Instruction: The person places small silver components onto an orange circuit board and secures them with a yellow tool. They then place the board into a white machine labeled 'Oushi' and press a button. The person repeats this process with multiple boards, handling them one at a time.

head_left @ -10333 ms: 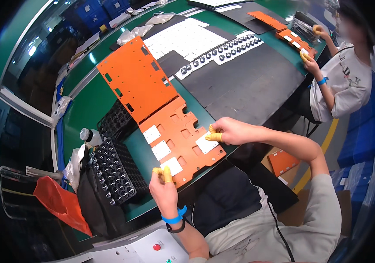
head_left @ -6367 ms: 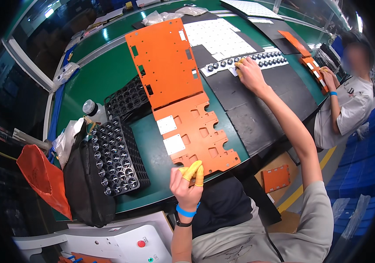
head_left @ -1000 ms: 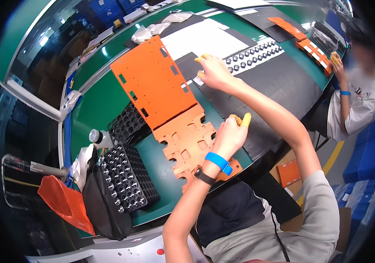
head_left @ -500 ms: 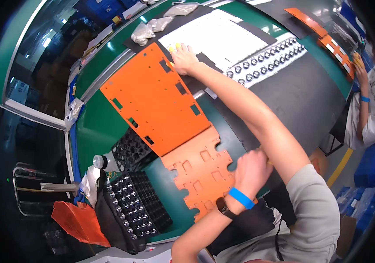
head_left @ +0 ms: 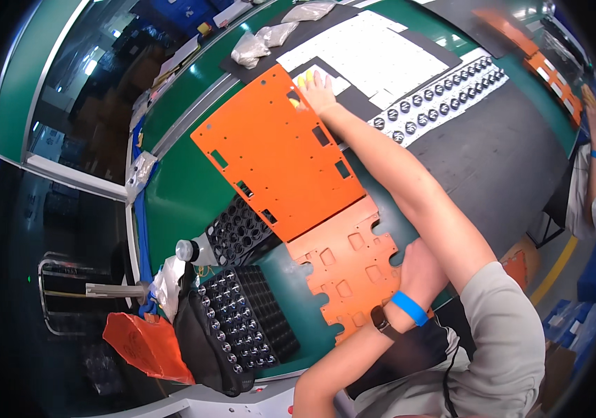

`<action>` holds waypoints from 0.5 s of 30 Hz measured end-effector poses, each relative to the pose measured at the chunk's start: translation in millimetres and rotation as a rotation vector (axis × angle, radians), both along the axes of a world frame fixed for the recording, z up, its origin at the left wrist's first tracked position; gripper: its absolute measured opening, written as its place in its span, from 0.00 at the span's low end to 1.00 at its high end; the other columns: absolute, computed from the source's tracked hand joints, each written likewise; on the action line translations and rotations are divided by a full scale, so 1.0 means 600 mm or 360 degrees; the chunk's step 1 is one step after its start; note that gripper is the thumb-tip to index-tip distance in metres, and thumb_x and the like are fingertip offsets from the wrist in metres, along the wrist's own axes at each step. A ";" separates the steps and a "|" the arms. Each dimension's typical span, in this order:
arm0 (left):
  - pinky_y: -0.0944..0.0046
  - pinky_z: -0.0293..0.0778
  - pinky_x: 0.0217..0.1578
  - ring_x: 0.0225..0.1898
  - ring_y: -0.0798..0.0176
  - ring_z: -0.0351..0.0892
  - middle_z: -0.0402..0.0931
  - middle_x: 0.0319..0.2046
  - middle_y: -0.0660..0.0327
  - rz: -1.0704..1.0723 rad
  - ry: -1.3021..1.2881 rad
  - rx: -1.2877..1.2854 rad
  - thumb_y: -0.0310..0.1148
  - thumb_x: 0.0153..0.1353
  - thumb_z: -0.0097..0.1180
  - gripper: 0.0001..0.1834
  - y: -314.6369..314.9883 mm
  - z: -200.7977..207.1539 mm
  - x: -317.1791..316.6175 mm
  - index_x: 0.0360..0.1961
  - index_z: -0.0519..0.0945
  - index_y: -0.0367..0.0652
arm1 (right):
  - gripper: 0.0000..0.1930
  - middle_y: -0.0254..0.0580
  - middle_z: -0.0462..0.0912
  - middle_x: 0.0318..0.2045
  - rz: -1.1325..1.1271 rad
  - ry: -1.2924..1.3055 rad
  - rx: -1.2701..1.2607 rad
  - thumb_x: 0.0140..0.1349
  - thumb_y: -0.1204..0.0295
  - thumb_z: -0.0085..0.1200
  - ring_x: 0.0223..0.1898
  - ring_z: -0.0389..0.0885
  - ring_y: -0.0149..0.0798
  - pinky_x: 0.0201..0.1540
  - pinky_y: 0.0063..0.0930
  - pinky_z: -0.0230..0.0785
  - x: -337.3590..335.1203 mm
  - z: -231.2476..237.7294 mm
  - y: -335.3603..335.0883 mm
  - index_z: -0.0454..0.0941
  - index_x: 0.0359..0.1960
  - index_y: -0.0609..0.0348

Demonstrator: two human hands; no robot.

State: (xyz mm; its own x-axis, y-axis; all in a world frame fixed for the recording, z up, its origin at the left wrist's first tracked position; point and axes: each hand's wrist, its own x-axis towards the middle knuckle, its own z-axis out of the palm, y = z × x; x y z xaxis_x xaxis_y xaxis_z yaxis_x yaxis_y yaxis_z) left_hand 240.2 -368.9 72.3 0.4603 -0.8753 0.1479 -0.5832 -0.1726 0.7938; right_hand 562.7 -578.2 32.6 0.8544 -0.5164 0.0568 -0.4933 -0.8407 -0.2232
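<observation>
My right hand [head_left: 317, 93] reaches far across the bench, with yellow covers on its fingertips. Its fingers are spread over a small white sheet piece [head_left: 340, 85], beside a larger white sheet [head_left: 371, 52]. A yellow tip shows through a slot of the orange panel [head_left: 277, 153], a flat board with rectangular cutouts. That panel overlaps a lighter orange plate [head_left: 354, 261] with notched edges. My left hand [head_left: 423, 268], with a blue band and a dark watch at its wrist, is beside the lighter plate. Its fingers are hidden behind my right forearm.
Black trays [head_left: 239, 230] with round holes or shiny round parts stand left of the plates. A white strip [head_left: 444, 97] carries rows of black round parts. Clear bags [head_left: 260, 42] lie at the back. Another person's arm [head_left: 594, 132] works at the right.
The view has shifted, moving the scene rightward. Beside the larger white sheet, the small white piece has come nearer my right hand, baring dark surface between them. My left hand has slipped further behind my right forearm.
</observation>
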 end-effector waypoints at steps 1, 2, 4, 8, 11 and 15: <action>0.44 0.76 0.30 0.29 0.37 0.80 0.79 0.24 0.44 -0.0019 -0.0021 0.0044 0.31 0.52 0.61 0.08 0.000 0.002 0.001 0.22 0.79 0.36 | 0.40 0.57 0.48 0.76 0.0059 0.0010 0.0046 0.71 0.44 0.34 0.78 0.39 0.57 0.74 0.63 0.32 -0.007 0.001 0.006 0.51 0.75 0.63; 0.44 0.76 0.30 0.29 0.36 0.80 0.79 0.24 0.44 -0.0037 -0.0042 0.0088 0.30 0.52 0.60 0.08 0.000 0.005 0.006 0.22 0.79 0.36 | 0.40 0.58 0.48 0.76 0.0128 0.0036 -0.0019 0.70 0.45 0.35 0.78 0.39 0.58 0.74 0.63 0.33 -0.013 0.002 0.012 0.52 0.74 0.64; 0.43 0.75 0.30 0.29 0.36 0.80 0.79 0.24 0.43 -0.0071 -0.0077 0.0155 0.31 0.52 0.61 0.09 -0.001 0.005 0.008 0.23 0.79 0.36 | 0.39 0.60 0.50 0.75 0.0282 0.0084 -0.0130 0.69 0.47 0.38 0.77 0.41 0.60 0.74 0.64 0.35 -0.030 -0.001 0.034 0.55 0.73 0.64; 0.43 0.76 0.30 0.30 0.36 0.80 0.80 0.24 0.43 -0.0152 -0.0188 0.0147 0.31 0.52 0.61 0.08 -0.001 -0.006 0.012 0.23 0.80 0.36 | 0.37 0.63 0.56 0.71 0.0474 -0.0118 -0.0267 0.66 0.52 0.44 0.76 0.44 0.63 0.72 0.65 0.39 -0.025 -0.037 0.049 0.59 0.71 0.64; 0.44 0.76 0.30 0.30 0.37 0.80 0.80 0.25 0.43 -0.0173 -0.0194 -0.0013 0.30 0.51 0.60 0.07 -0.002 -0.003 0.002 0.23 0.80 0.36 | 0.34 0.62 0.63 0.67 0.0289 -0.0474 -0.0462 0.64 0.56 0.48 0.72 0.51 0.68 0.70 0.66 0.44 -0.002 -0.092 0.021 0.63 0.69 0.61; 0.44 0.76 0.32 0.33 0.37 0.80 0.80 0.26 0.44 -0.0126 -0.0023 -0.0092 0.31 0.50 0.62 0.08 0.006 -0.012 -0.001 0.24 0.80 0.37 | 0.28 0.60 0.68 0.62 0.0085 -0.0518 -0.0674 0.63 0.57 0.49 0.65 0.61 0.65 0.62 0.64 0.56 0.018 -0.108 0.025 0.71 0.63 0.59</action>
